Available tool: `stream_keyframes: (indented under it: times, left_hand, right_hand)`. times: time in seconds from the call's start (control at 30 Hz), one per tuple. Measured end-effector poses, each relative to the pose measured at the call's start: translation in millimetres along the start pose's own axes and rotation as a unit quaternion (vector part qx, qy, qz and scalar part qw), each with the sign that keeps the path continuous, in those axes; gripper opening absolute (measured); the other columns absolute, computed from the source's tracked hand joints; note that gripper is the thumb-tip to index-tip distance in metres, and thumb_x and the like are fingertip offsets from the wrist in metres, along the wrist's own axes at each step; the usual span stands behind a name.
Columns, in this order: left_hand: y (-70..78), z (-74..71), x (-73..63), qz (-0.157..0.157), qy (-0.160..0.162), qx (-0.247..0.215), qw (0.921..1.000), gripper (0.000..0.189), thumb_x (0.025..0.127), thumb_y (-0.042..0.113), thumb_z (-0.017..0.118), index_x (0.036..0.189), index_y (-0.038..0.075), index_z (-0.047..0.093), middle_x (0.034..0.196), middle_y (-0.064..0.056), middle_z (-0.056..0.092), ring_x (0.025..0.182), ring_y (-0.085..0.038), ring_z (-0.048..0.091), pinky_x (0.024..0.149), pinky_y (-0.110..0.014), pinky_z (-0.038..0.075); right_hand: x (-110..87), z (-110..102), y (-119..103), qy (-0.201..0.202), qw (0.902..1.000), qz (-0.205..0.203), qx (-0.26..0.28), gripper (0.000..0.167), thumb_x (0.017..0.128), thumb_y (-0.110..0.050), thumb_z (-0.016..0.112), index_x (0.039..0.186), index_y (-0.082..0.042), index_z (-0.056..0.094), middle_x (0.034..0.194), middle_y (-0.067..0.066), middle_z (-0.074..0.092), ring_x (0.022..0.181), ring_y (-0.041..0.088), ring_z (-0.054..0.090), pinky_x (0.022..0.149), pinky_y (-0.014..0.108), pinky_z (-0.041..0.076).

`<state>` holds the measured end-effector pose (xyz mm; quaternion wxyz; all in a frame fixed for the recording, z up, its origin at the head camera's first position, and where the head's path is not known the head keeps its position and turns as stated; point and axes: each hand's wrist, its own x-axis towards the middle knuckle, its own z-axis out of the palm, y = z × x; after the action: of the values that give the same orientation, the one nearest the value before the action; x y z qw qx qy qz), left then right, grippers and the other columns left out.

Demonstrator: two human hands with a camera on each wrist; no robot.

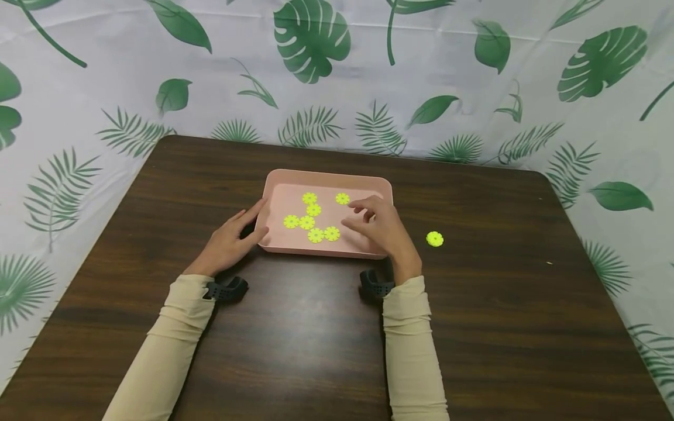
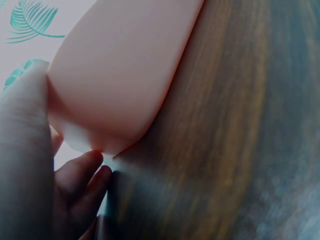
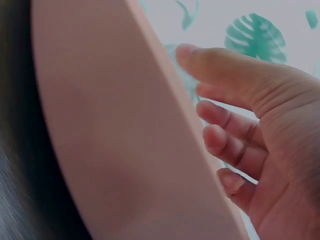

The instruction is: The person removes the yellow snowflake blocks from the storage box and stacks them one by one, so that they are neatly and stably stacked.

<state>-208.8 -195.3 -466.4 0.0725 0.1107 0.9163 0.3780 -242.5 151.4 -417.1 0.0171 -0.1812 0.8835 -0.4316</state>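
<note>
Dark table [image 1: 316, 374], pink tray [image 1: 281, 202] in left grip [image 1: 226, 244], its right side part-hidden behind narrowly parted right grip [image 1: 383, 227].

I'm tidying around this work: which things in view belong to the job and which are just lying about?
Part of the job, it seems:
pink tray, held by the left hand
yellow pieces in it, near the right hand
outlying yellow piece or stack, right of the tray

Just lying about, likely:
tiny pale speck on the dark table
leafy cloth behind, only backdrop
</note>
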Motion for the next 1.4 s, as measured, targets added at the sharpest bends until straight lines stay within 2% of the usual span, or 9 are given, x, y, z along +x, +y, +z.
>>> stream_keyframes:
  times: [0.2,0.37,0.8,1.0,1.2,1.4]
  left_hand:
    - [1.0,-0.2,0.9,0.002,0.001,0.003,1.0000,0.071,0.104,0.057,0.050,0.165,0.046,0.015,0.169,-0.006,0.028,0.156,-0.041,0.018,0.113,-0.077,0.021]
    - [2.2,-0.6,1.2,0.002,0.002,0.003,1.0000,0.071,0.104,0.057,0.050,0.165,0.045,0.015,0.169,-0.006,0.028,0.156,-0.041,0.019,0.113,-0.077,0.021]
    - [1.4,-0.1,1.1,0.002,0.001,-0.002,1.0000,0.070,0.104,0.057,0.050,0.165,0.045,0.016,0.169,-0.005,0.028,0.156,-0.041,0.018,0.114,-0.076,0.021]
    - [1.3,0.1,1.2,0.001,0.001,0.000,1.0000,0.071,0.104,0.056,0.050,0.165,0.044,0.016,0.169,-0.006,0.028,0.156,-0.041,0.018,0.114,-0.077,0.021]
    - [2.5,-0.8,-0.4,-0.004,-0.001,0.001,1.0000,0.071,0.105,0.056,0.050,0.165,0.044,0.015,0.169,-0.007,0.028,0.156,-0.041,0.018,0.113,-0.077,0.020]
    - [3.6,-1.1,-1.2,-0.004,-0.001,0.002,1.0000,0.070,0.105,0.055,0.049,0.165,0.044,0.015,0.169,-0.007,0.028,0.156,-0.042,0.018,0.114,-0.077,0.020]
  right_hand:
    - [5.3,17,-3,-0.085,0.9961,0.016,-0.016,0.044,0.086,-0.015,0.087,0.125,0.001,0.074,0.108,0.014,0.067,0.091,0.027,0.059,0.081,0.035,0.054]
    - [4.7,21,-2,-0.120,0.9921,0.034,-0.004,0.042,0.086,-0.015,0.086,0.125,-0.001,0.075,0.109,0.011,0.066,0.096,0.027,0.058,0.085,0.038,0.055]
    - [7.5,24,-3,-0.130,0.9907,0.027,-0.026,0.031,0.086,-0.011,0.085,0.114,-0.004,0.075,0.098,0.010,0.063,0.089,0.026,0.057,0.078,0.032,0.052]
    - [6.7,26,-2,-0.136,0.9901,0.035,-0.003,0.032,0.088,-0.008,0.083,0.119,-0.008,0.075,0.098,0.009,0.064,0.088,0.025,0.058,0.077,0.031,0.055]
    - [7.1,26,-2,-0.140,0.9895,0.035,0.010,0.037,0.088,-0.007,0.083,0.125,-0.004,0.075,0.094,0.009,0.065,0.085,0.024,0.057,0.074,0.030,0.054]
    - [7.1,26,-2,-0.141,0.9893,0.035,0.015,0.037,0.088,-0.007,0.084,0.124,-0.002,0.075,0.092,0.009,0.065,0.083,0.024,0.056,0.072,0.029,0.052]
